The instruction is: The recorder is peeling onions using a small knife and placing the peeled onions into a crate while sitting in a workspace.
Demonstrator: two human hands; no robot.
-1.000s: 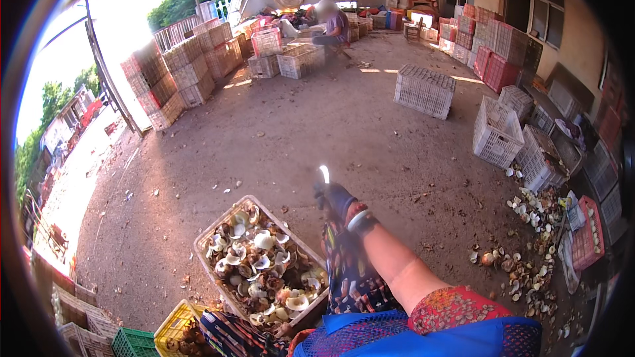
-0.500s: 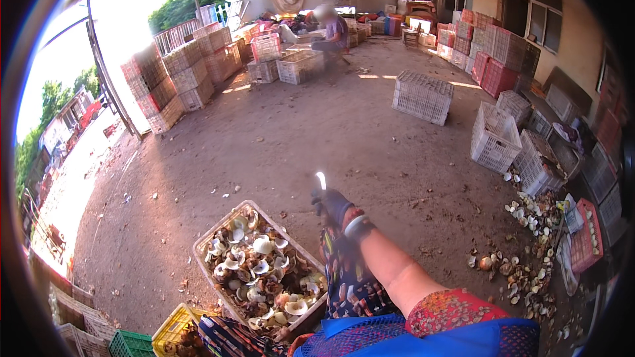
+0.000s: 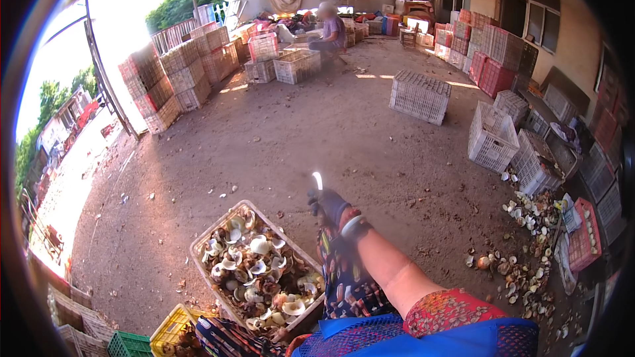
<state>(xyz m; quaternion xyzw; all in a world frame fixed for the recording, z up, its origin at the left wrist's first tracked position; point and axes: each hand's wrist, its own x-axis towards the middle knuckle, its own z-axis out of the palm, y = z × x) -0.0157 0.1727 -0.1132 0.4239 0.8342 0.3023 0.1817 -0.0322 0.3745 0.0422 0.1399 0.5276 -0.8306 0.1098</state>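
My right hand wears a dark glove and is held out over my patterned trouser leg, its fingers closed. From the top of the fist sticks up a small curved, bright white thing, glinting like a blade; its lower end is hidden in the fingers. Just left of that leg stands a pale plastic crate, filled with cup-shaped white and brown onion peelings. The hand is above and apart from the crate. I cannot find my left hand in the picture.
Yellow and green crates stand at the lower left. Peelings lie scattered at right beside a pink crate. A white crate stands on the floor ahead. Stacked crates line both sides. Another person sits far back.
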